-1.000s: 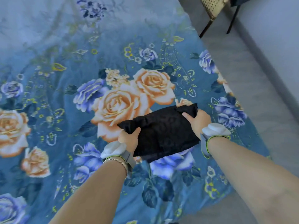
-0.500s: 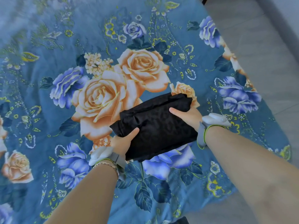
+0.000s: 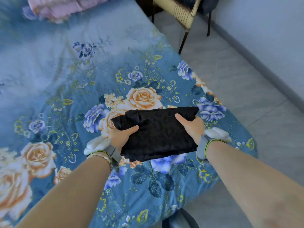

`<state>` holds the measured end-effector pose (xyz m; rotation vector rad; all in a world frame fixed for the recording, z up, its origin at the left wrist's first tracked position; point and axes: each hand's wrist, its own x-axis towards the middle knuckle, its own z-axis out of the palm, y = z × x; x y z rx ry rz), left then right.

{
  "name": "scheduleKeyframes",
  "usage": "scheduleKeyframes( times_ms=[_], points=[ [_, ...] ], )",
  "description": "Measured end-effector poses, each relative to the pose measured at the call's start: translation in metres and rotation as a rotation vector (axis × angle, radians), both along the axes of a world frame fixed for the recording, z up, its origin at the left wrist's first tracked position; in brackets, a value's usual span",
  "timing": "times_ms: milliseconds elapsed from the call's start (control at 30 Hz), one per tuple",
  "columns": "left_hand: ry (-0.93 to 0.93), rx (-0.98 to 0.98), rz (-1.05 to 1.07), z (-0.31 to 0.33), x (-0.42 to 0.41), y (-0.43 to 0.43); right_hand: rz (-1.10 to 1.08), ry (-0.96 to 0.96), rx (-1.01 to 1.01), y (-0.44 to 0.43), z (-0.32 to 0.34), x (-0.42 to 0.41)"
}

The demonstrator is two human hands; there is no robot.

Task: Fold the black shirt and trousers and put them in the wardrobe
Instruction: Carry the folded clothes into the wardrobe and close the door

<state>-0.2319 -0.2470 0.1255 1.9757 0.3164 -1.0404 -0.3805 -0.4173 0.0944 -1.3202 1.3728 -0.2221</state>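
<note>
Left thumb [image 3: 131, 130]: laid flat across the top of the black folded garment [image 3: 158, 134], the other fingers hidden beneath it. My left hand [image 3: 122, 137] pinches the left edge between thumb and underside fingers.

Right thumb [image 3: 181, 117]: pressed on the upper right part of the cloth, fingers likewise out of sight below. My right hand [image 3: 190, 127] grips the right edge in the same way.

Garment: a compact rectangle at centre frame, held between both hands just above the floral bedspread [image 3: 65, 96]. Its far left corner is bunched and loose. Whether this is the shirt, the trousers or both stacked, I cannot tell from the dark cloth.

Surroundings: grey bands with white pods on both wrists [image 3: 98, 144], a pink quilt [image 3: 65, 7] at upper left, a chair [image 3: 182, 12] at top centre, tiled floor [image 3: 246, 79] at right. No wardrobe is in view.

Assessment: folding appears finished for this piece; carrying is the step in hand. Recommended: hold the bundle level, thumbs pressing evenly, tuck the loose left corner under, and support from beneath so the layers do not slide apart on the way to the wardrobe
</note>
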Motion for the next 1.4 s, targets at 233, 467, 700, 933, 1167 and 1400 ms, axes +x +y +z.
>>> scheduleKeyframes(
  times_ms=[233,467,700,933,1167,1400],
  points=[
    [-0.132,-0.148,-0.302,0.125,-0.015,0.022,-0.23,-0.08,-0.182,0.06,0.13,-0.052],
    [-0.141,-0.298,-0.515,0.226,-0.094,0.037,-0.443,-0.119,-0.297,0.129,0.238,-0.155],
    [-0.012,-0.339,-0.869,0.239,-0.24,0.016,-0.757,-0.144,-0.347,0.19,0.279,-0.334],
    [0.022,-0.354,-1.232,0.264,-0.464,0.03,-1.096,-0.128,-0.34,0.272,0.281,-0.54],
    [0.077,-0.408,-1.56,0.259,-0.688,0.036,-1.434,-0.02,-0.382,0.349,0.282,-0.724],
    [-0.09,-0.549,-1.919,0.257,-0.868,0.023,-1.748,0.067,-0.389,0.387,0.276,-0.84]
  ],
)
